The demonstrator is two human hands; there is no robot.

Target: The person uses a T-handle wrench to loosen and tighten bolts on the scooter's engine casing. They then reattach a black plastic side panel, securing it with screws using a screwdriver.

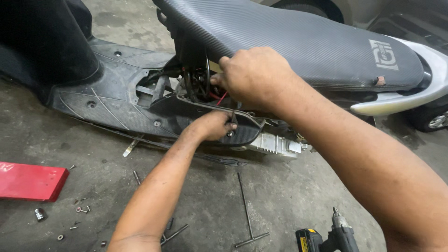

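Note:
A scooter lies in front of me with a black textured seat (298,42) and a dark grey footboard (116,88) whose side panels are off. My right hand (252,74) reaches under the seat's front edge into the open frame, fingers curled among red wires (219,97) and black parts. Lower down, my left hand (212,125) is closed around a thin dark tool (232,116) next to the black footrest (240,134). What my right fingertips pinch is hidden.
On the concrete floor lie a long T-handle wrench (246,210), a yellow-and-black cordless drill (326,238), a red flat panel (30,181), a socket (40,214), and several loose screws and bolts (79,210). A silver rear grab rail (401,98) curves at right.

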